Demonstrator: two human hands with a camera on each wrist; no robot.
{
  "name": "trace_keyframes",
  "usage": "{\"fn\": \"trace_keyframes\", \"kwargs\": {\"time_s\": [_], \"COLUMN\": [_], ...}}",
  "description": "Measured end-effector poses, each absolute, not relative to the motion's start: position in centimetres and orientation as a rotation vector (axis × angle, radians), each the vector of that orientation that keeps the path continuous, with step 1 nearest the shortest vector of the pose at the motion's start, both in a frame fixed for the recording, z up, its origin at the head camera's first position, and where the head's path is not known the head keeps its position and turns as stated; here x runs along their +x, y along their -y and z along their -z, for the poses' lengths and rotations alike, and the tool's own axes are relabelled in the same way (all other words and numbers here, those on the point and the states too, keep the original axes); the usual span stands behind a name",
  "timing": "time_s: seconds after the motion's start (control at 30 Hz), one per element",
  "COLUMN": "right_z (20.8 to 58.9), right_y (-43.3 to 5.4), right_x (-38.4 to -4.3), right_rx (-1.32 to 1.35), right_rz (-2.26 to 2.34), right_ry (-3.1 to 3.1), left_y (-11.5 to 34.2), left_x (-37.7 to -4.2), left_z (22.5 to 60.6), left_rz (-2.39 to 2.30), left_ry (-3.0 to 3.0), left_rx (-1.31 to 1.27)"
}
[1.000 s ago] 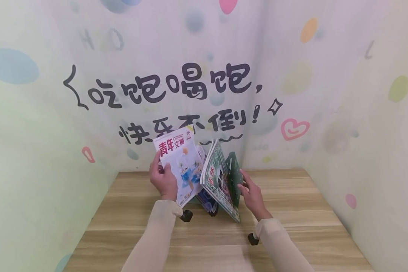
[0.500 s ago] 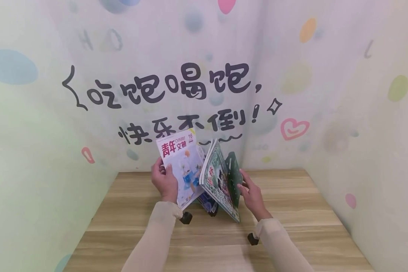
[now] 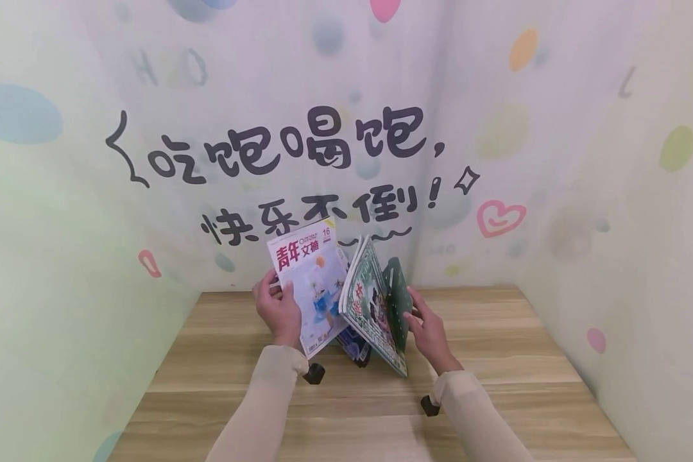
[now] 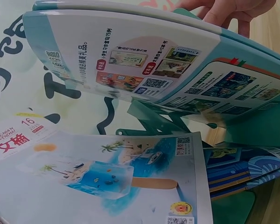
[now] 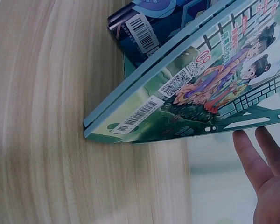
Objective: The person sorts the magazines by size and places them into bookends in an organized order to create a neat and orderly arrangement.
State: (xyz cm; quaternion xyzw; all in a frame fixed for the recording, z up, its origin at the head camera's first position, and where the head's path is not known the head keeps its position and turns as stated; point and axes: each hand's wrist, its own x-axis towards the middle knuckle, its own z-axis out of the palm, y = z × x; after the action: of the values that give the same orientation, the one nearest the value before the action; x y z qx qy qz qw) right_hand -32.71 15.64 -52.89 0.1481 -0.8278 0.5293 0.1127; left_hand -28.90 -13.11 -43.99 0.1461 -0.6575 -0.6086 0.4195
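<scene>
My left hand (image 3: 280,314) holds a white magazine (image 3: 312,289) by its left edge, thumb on the front and the other fingers partly hidden behind. An ice pop on a stick shows on its cover in the left wrist view. At the right, my right hand (image 3: 432,333) grips the edge of a dark green bookend panel (image 3: 400,295) with slots in it. Against that panel lean green-covered magazines (image 3: 375,308), tilted, their lower corner at the tabletop. Dark blue magazines (image 4: 242,175) stand between these and the white one, mostly covered in the head view.
A wood-grain table (image 3: 473,423) bears the bookend and magazines. Behind it rises a pale wall (image 3: 554,128) with black lettering and coloured spots, and side walls close in left and right. Black wrist cameras (image 3: 314,373) sit below both hands.
The white magazine has shifted slightly right and down in my left hand, coming nearer the other magazines. My right hand and the green-covered magazines have stayed in place.
</scene>
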Motion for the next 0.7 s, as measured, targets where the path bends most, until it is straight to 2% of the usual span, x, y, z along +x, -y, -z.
{"fn": "trace_keyframes", "kwargs": {"time_s": [0.7], "right_z": [53.0], "right_y": [-15.7], "right_x": [-32.8], "right_rx": [0.443], "right_rz": [-1.54], "right_ry": [2.421], "left_y": [12.7], "left_x": [-28.6], "left_z": [42.7], "left_rz": [1.471], "left_ry": [1.448], "left_rx": [0.324]}}
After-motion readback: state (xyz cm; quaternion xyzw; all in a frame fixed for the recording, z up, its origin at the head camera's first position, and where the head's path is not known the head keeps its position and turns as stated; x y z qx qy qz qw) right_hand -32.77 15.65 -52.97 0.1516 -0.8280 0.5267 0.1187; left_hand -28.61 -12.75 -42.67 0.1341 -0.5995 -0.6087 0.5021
